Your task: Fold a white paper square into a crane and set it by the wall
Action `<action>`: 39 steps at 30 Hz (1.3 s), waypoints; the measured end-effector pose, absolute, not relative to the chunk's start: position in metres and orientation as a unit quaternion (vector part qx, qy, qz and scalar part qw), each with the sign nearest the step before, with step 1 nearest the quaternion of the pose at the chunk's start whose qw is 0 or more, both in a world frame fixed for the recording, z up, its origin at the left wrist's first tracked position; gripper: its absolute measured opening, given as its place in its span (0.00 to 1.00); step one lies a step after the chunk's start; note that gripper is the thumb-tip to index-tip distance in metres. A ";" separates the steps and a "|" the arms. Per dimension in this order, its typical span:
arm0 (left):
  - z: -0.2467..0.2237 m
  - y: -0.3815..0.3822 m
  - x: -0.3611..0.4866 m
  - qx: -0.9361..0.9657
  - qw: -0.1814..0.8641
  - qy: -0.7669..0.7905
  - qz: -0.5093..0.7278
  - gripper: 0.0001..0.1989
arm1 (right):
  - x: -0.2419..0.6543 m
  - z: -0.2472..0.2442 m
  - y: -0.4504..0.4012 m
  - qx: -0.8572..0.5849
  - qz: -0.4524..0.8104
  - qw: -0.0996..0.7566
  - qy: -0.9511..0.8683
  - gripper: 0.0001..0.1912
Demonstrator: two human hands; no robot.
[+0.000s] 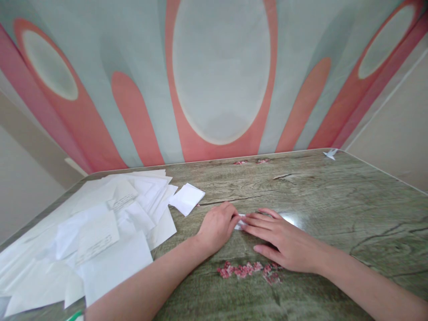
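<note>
A small piece of white paper (239,225) lies on the wooden-topped table between my two hands, mostly covered by fingers. My left hand (218,228) is closed, its fingers curled and pinching the paper's left side. From the right, my right hand (284,238) lies flat with fingers stretched out, the fingertips resting on the paper's right edge and the thumb apart. How the paper is folded cannot be made out. A square of white paper (187,199) sits a little beyond my left hand.
Many loose white sheets (117,267) are piled across the table's left side, some with printed lines. A small folded paper shape (330,154) stands at the far right edge. The wood-grain tabletop (334,209) bears pink flower patterns and meets a patterned wall (220,154) behind.
</note>
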State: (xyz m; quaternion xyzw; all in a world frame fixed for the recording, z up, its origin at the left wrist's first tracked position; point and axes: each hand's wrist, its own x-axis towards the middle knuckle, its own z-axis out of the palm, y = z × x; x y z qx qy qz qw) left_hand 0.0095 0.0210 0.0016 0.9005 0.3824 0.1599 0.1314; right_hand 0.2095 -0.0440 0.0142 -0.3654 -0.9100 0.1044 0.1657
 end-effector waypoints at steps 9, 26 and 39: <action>0.004 0.019 0.012 0.904 0.118 0.380 0.155 0.08 | 0.211 0.014 -0.045 -0.375 0.114 0.143 -0.909 0.30; 0.023 -0.012 0.000 0.941 0.029 0.321 0.105 0.15 | 0.211 0.013 -0.045 -0.389 0.161 0.131 -0.897 0.31; 0.012 -0.028 -0.004 0.939 0.006 0.344 -0.001 0.31 | 0.214 0.011 -0.045 -0.401 0.185 0.111 -0.890 0.34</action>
